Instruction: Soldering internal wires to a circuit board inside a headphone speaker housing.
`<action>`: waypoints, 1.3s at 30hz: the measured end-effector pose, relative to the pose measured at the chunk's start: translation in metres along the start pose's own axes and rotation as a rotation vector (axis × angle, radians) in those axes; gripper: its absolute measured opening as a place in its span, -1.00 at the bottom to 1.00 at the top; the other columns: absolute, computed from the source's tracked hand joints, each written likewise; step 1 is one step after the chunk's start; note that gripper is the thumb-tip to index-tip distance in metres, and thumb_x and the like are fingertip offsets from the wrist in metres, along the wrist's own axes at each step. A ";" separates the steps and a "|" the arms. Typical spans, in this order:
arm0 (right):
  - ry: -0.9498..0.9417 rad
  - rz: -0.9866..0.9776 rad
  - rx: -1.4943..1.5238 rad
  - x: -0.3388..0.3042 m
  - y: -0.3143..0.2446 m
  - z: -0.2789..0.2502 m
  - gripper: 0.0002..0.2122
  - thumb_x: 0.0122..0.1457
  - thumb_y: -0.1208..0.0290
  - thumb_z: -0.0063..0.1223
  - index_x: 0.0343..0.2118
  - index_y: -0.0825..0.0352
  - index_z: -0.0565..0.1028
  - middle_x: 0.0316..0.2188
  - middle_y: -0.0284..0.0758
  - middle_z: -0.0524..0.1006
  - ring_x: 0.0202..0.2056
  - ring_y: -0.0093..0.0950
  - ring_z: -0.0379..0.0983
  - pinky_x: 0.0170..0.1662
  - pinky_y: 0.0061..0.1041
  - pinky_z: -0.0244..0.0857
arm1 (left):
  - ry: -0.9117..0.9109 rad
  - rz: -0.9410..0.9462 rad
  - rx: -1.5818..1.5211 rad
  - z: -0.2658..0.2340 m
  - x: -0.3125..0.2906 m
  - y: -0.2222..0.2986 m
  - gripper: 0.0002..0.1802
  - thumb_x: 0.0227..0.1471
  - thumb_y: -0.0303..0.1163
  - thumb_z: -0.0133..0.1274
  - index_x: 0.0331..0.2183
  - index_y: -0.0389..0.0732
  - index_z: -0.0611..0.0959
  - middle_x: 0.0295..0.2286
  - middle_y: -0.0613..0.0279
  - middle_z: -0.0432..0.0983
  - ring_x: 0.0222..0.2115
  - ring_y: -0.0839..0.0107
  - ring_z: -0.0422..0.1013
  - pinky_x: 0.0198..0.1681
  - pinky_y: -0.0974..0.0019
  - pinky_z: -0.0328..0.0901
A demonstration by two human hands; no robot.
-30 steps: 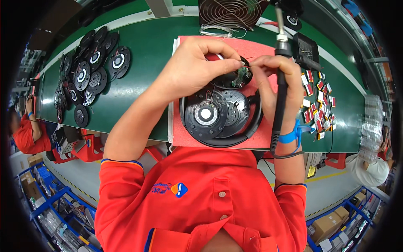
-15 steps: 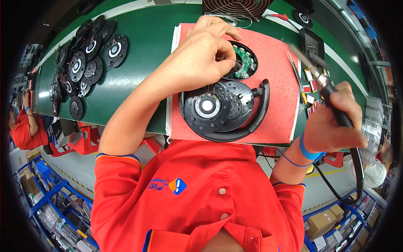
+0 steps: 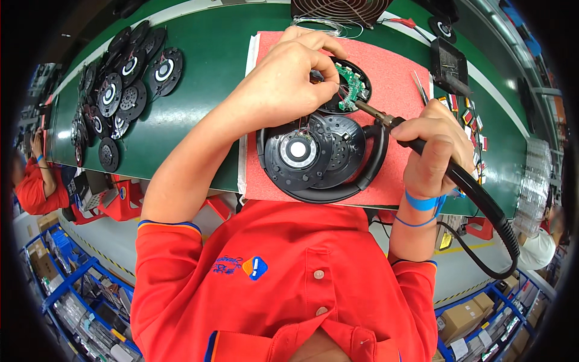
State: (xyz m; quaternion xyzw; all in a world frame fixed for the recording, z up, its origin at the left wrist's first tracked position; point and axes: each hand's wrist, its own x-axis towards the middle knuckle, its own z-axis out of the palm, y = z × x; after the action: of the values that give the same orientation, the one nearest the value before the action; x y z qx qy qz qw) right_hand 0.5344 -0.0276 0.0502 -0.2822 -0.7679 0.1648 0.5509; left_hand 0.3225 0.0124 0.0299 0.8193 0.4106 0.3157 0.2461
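Observation:
My right hand (image 3: 439, 145) grips a soldering iron (image 3: 470, 178) like a pen. Its metal tip meets or hovers just over the lower edge of a green circuit board (image 3: 351, 84); contact is too fine to tell. The board lies in an open black headphone ear cup (image 3: 365, 75). Over the cup's left side, my left hand (image 3: 292, 75) has thumb and forefinger pinched; what they hold is hidden, with thin wires close by. Nearer me, within the curved black headband (image 3: 381, 160), lie a round speaker plate (image 3: 298, 151) with a white centre and a perforated disc (image 3: 342, 151).
A pink foam mat (image 3: 398, 66) lies under the work on the green bench (image 3: 202, 78). Speaker plates (image 3: 110, 95) are heaped at left. At right are tweezers (image 3: 420, 87), a black tray (image 3: 449, 63) and small battery packs (image 3: 469, 116). A fan guard (image 3: 341, 9) stands behind; the iron's cable (image 3: 509, 247) loops right.
My right hand has brought the soldering iron left and inward, from over the bench's right side to the circuit board. My left hand has stayed nearly still at the ear cup.

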 end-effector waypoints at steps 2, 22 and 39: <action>-0.007 0.011 -0.013 0.000 0.000 0.002 -0.68 0.15 0.29 -0.07 -0.66 0.36 0.50 -0.73 -0.37 0.46 -0.73 -0.52 0.23 -0.64 -0.57 0.08 | 0.004 -0.004 0.000 0.001 0.000 -0.001 -0.92 -0.22 -0.46 0.12 -0.56 -0.27 0.62 -0.18 0.24 0.46 -0.06 0.23 0.24 0.06 0.23 0.07; -0.059 0.056 -0.052 0.002 -0.003 0.007 -0.64 0.19 0.27 -0.13 -0.67 0.37 0.48 -0.73 -0.36 0.45 -0.70 -0.55 0.23 -0.62 -0.57 0.05 | 0.036 0.011 0.010 0.003 0.001 -0.001 -0.87 -0.23 -0.48 0.04 -0.57 -0.30 0.65 -0.21 0.19 0.48 -0.08 0.16 0.25 -0.01 0.23 0.20; -0.054 0.061 -0.027 0.001 0.000 0.004 -0.73 0.12 0.35 -0.03 -0.67 0.34 0.50 -0.72 -0.37 0.49 -0.73 -0.54 0.26 -0.65 -0.57 0.09 | 0.032 0.010 0.022 0.002 0.000 0.001 -0.90 -0.22 -0.48 0.06 -0.58 -0.30 0.63 -0.19 0.20 0.47 -0.08 0.19 0.25 0.02 0.23 0.15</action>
State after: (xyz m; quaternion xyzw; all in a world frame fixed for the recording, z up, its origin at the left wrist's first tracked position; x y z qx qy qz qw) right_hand 0.5306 -0.0263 0.0499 -0.3082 -0.7758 0.1786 0.5208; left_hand 0.3243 0.0117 0.0289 0.8188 0.4139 0.3254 0.2288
